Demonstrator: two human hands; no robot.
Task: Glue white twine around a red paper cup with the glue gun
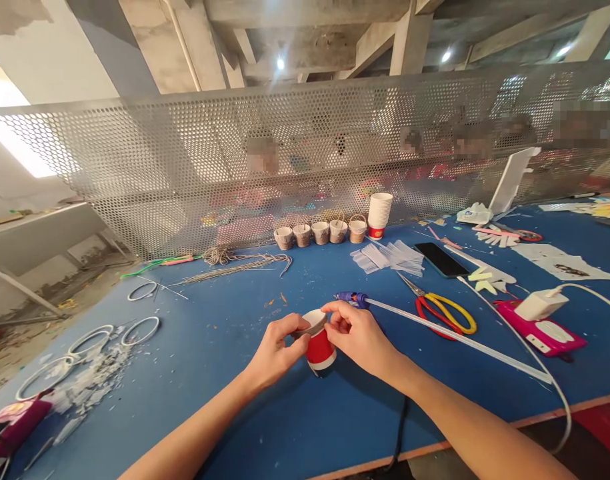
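"How are the hands gripping that red-and-white paper cup (321, 352)?"

"The left hand (281, 345) and right hand (355, 331) are pinching its upper part from opposite sides, probably pressing the thin grey-brown strip (315, 327) snug below the rim."

"Where is it being held?"

"Over the flat blue tabletop (209, 407), contact unclear; the blue plastic glue gun (352, 297) is lying just beyond the right hand, presumably for easy reach."

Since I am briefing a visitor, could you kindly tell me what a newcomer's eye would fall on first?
Probably the red-and-white cup, held between the left hand and right hand just below picture centre. Behind it, five small basket-like cups stand in a row before the perforated screen.
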